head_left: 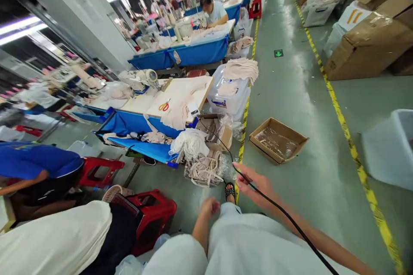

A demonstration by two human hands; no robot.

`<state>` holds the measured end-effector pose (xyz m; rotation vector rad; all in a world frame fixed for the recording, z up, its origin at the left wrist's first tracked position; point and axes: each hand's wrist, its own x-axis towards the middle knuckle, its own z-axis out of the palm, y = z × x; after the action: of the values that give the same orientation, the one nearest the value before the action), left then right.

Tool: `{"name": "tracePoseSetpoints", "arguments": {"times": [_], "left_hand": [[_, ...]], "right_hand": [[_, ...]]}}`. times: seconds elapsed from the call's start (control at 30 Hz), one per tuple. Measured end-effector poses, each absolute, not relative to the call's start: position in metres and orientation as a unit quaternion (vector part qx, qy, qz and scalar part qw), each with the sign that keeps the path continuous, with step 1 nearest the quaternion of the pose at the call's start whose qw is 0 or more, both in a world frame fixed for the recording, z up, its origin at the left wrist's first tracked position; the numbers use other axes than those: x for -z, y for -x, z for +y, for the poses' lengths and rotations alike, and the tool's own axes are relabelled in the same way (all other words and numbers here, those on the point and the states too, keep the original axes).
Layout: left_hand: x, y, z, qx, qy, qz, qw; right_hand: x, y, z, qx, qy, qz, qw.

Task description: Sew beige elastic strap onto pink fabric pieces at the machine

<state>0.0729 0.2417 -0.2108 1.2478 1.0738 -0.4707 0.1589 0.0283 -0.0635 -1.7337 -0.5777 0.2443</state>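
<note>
Though cable (284, 212) crosses R hand (254, 184), grip unclear; L hand (209, 207) blurred.

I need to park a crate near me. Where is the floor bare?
Bare floor lies between the open cardboard box and the yellow striped line, and beyond that line up to the white bin. Left of the box it is crowded: fabric bundles, bags, red stools.

A black cable (284, 212) crosses the right hand (254, 184); left hand (209, 207) looks blurred.
</note>
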Motion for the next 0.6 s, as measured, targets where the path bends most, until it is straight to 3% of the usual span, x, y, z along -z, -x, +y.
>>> {"name": "tracePoseSetpoints", "arguments": {"times": [0.1, 0.3, 0.43, 0.6], "left_hand": [[0.212, -0.136, 0.266, 0.174, -0.505, 0.462, 0.708], [0.199, -0.278, 0.317, 0.071, -0.432, 0.424, 0.793], [0.182, -0.360, 0.343, 0.040, -0.406, 0.393, 0.824], [0.167, -0.436, 0.359, 0.012, -0.399, 0.369, 0.840]], "right_hand": [[0.027, -0.168, 0.026, -0.088, 0.764, -0.271, 0.579], [-0.018, -0.151, 0.006, -0.038, 0.758, -0.199, 0.620], [-0.046, -0.131, 0.002, 0.034, 0.803, -0.187, 0.566], [-0.071, -0.108, 0.003, 0.028, 0.849, -0.091, 0.520]]}}
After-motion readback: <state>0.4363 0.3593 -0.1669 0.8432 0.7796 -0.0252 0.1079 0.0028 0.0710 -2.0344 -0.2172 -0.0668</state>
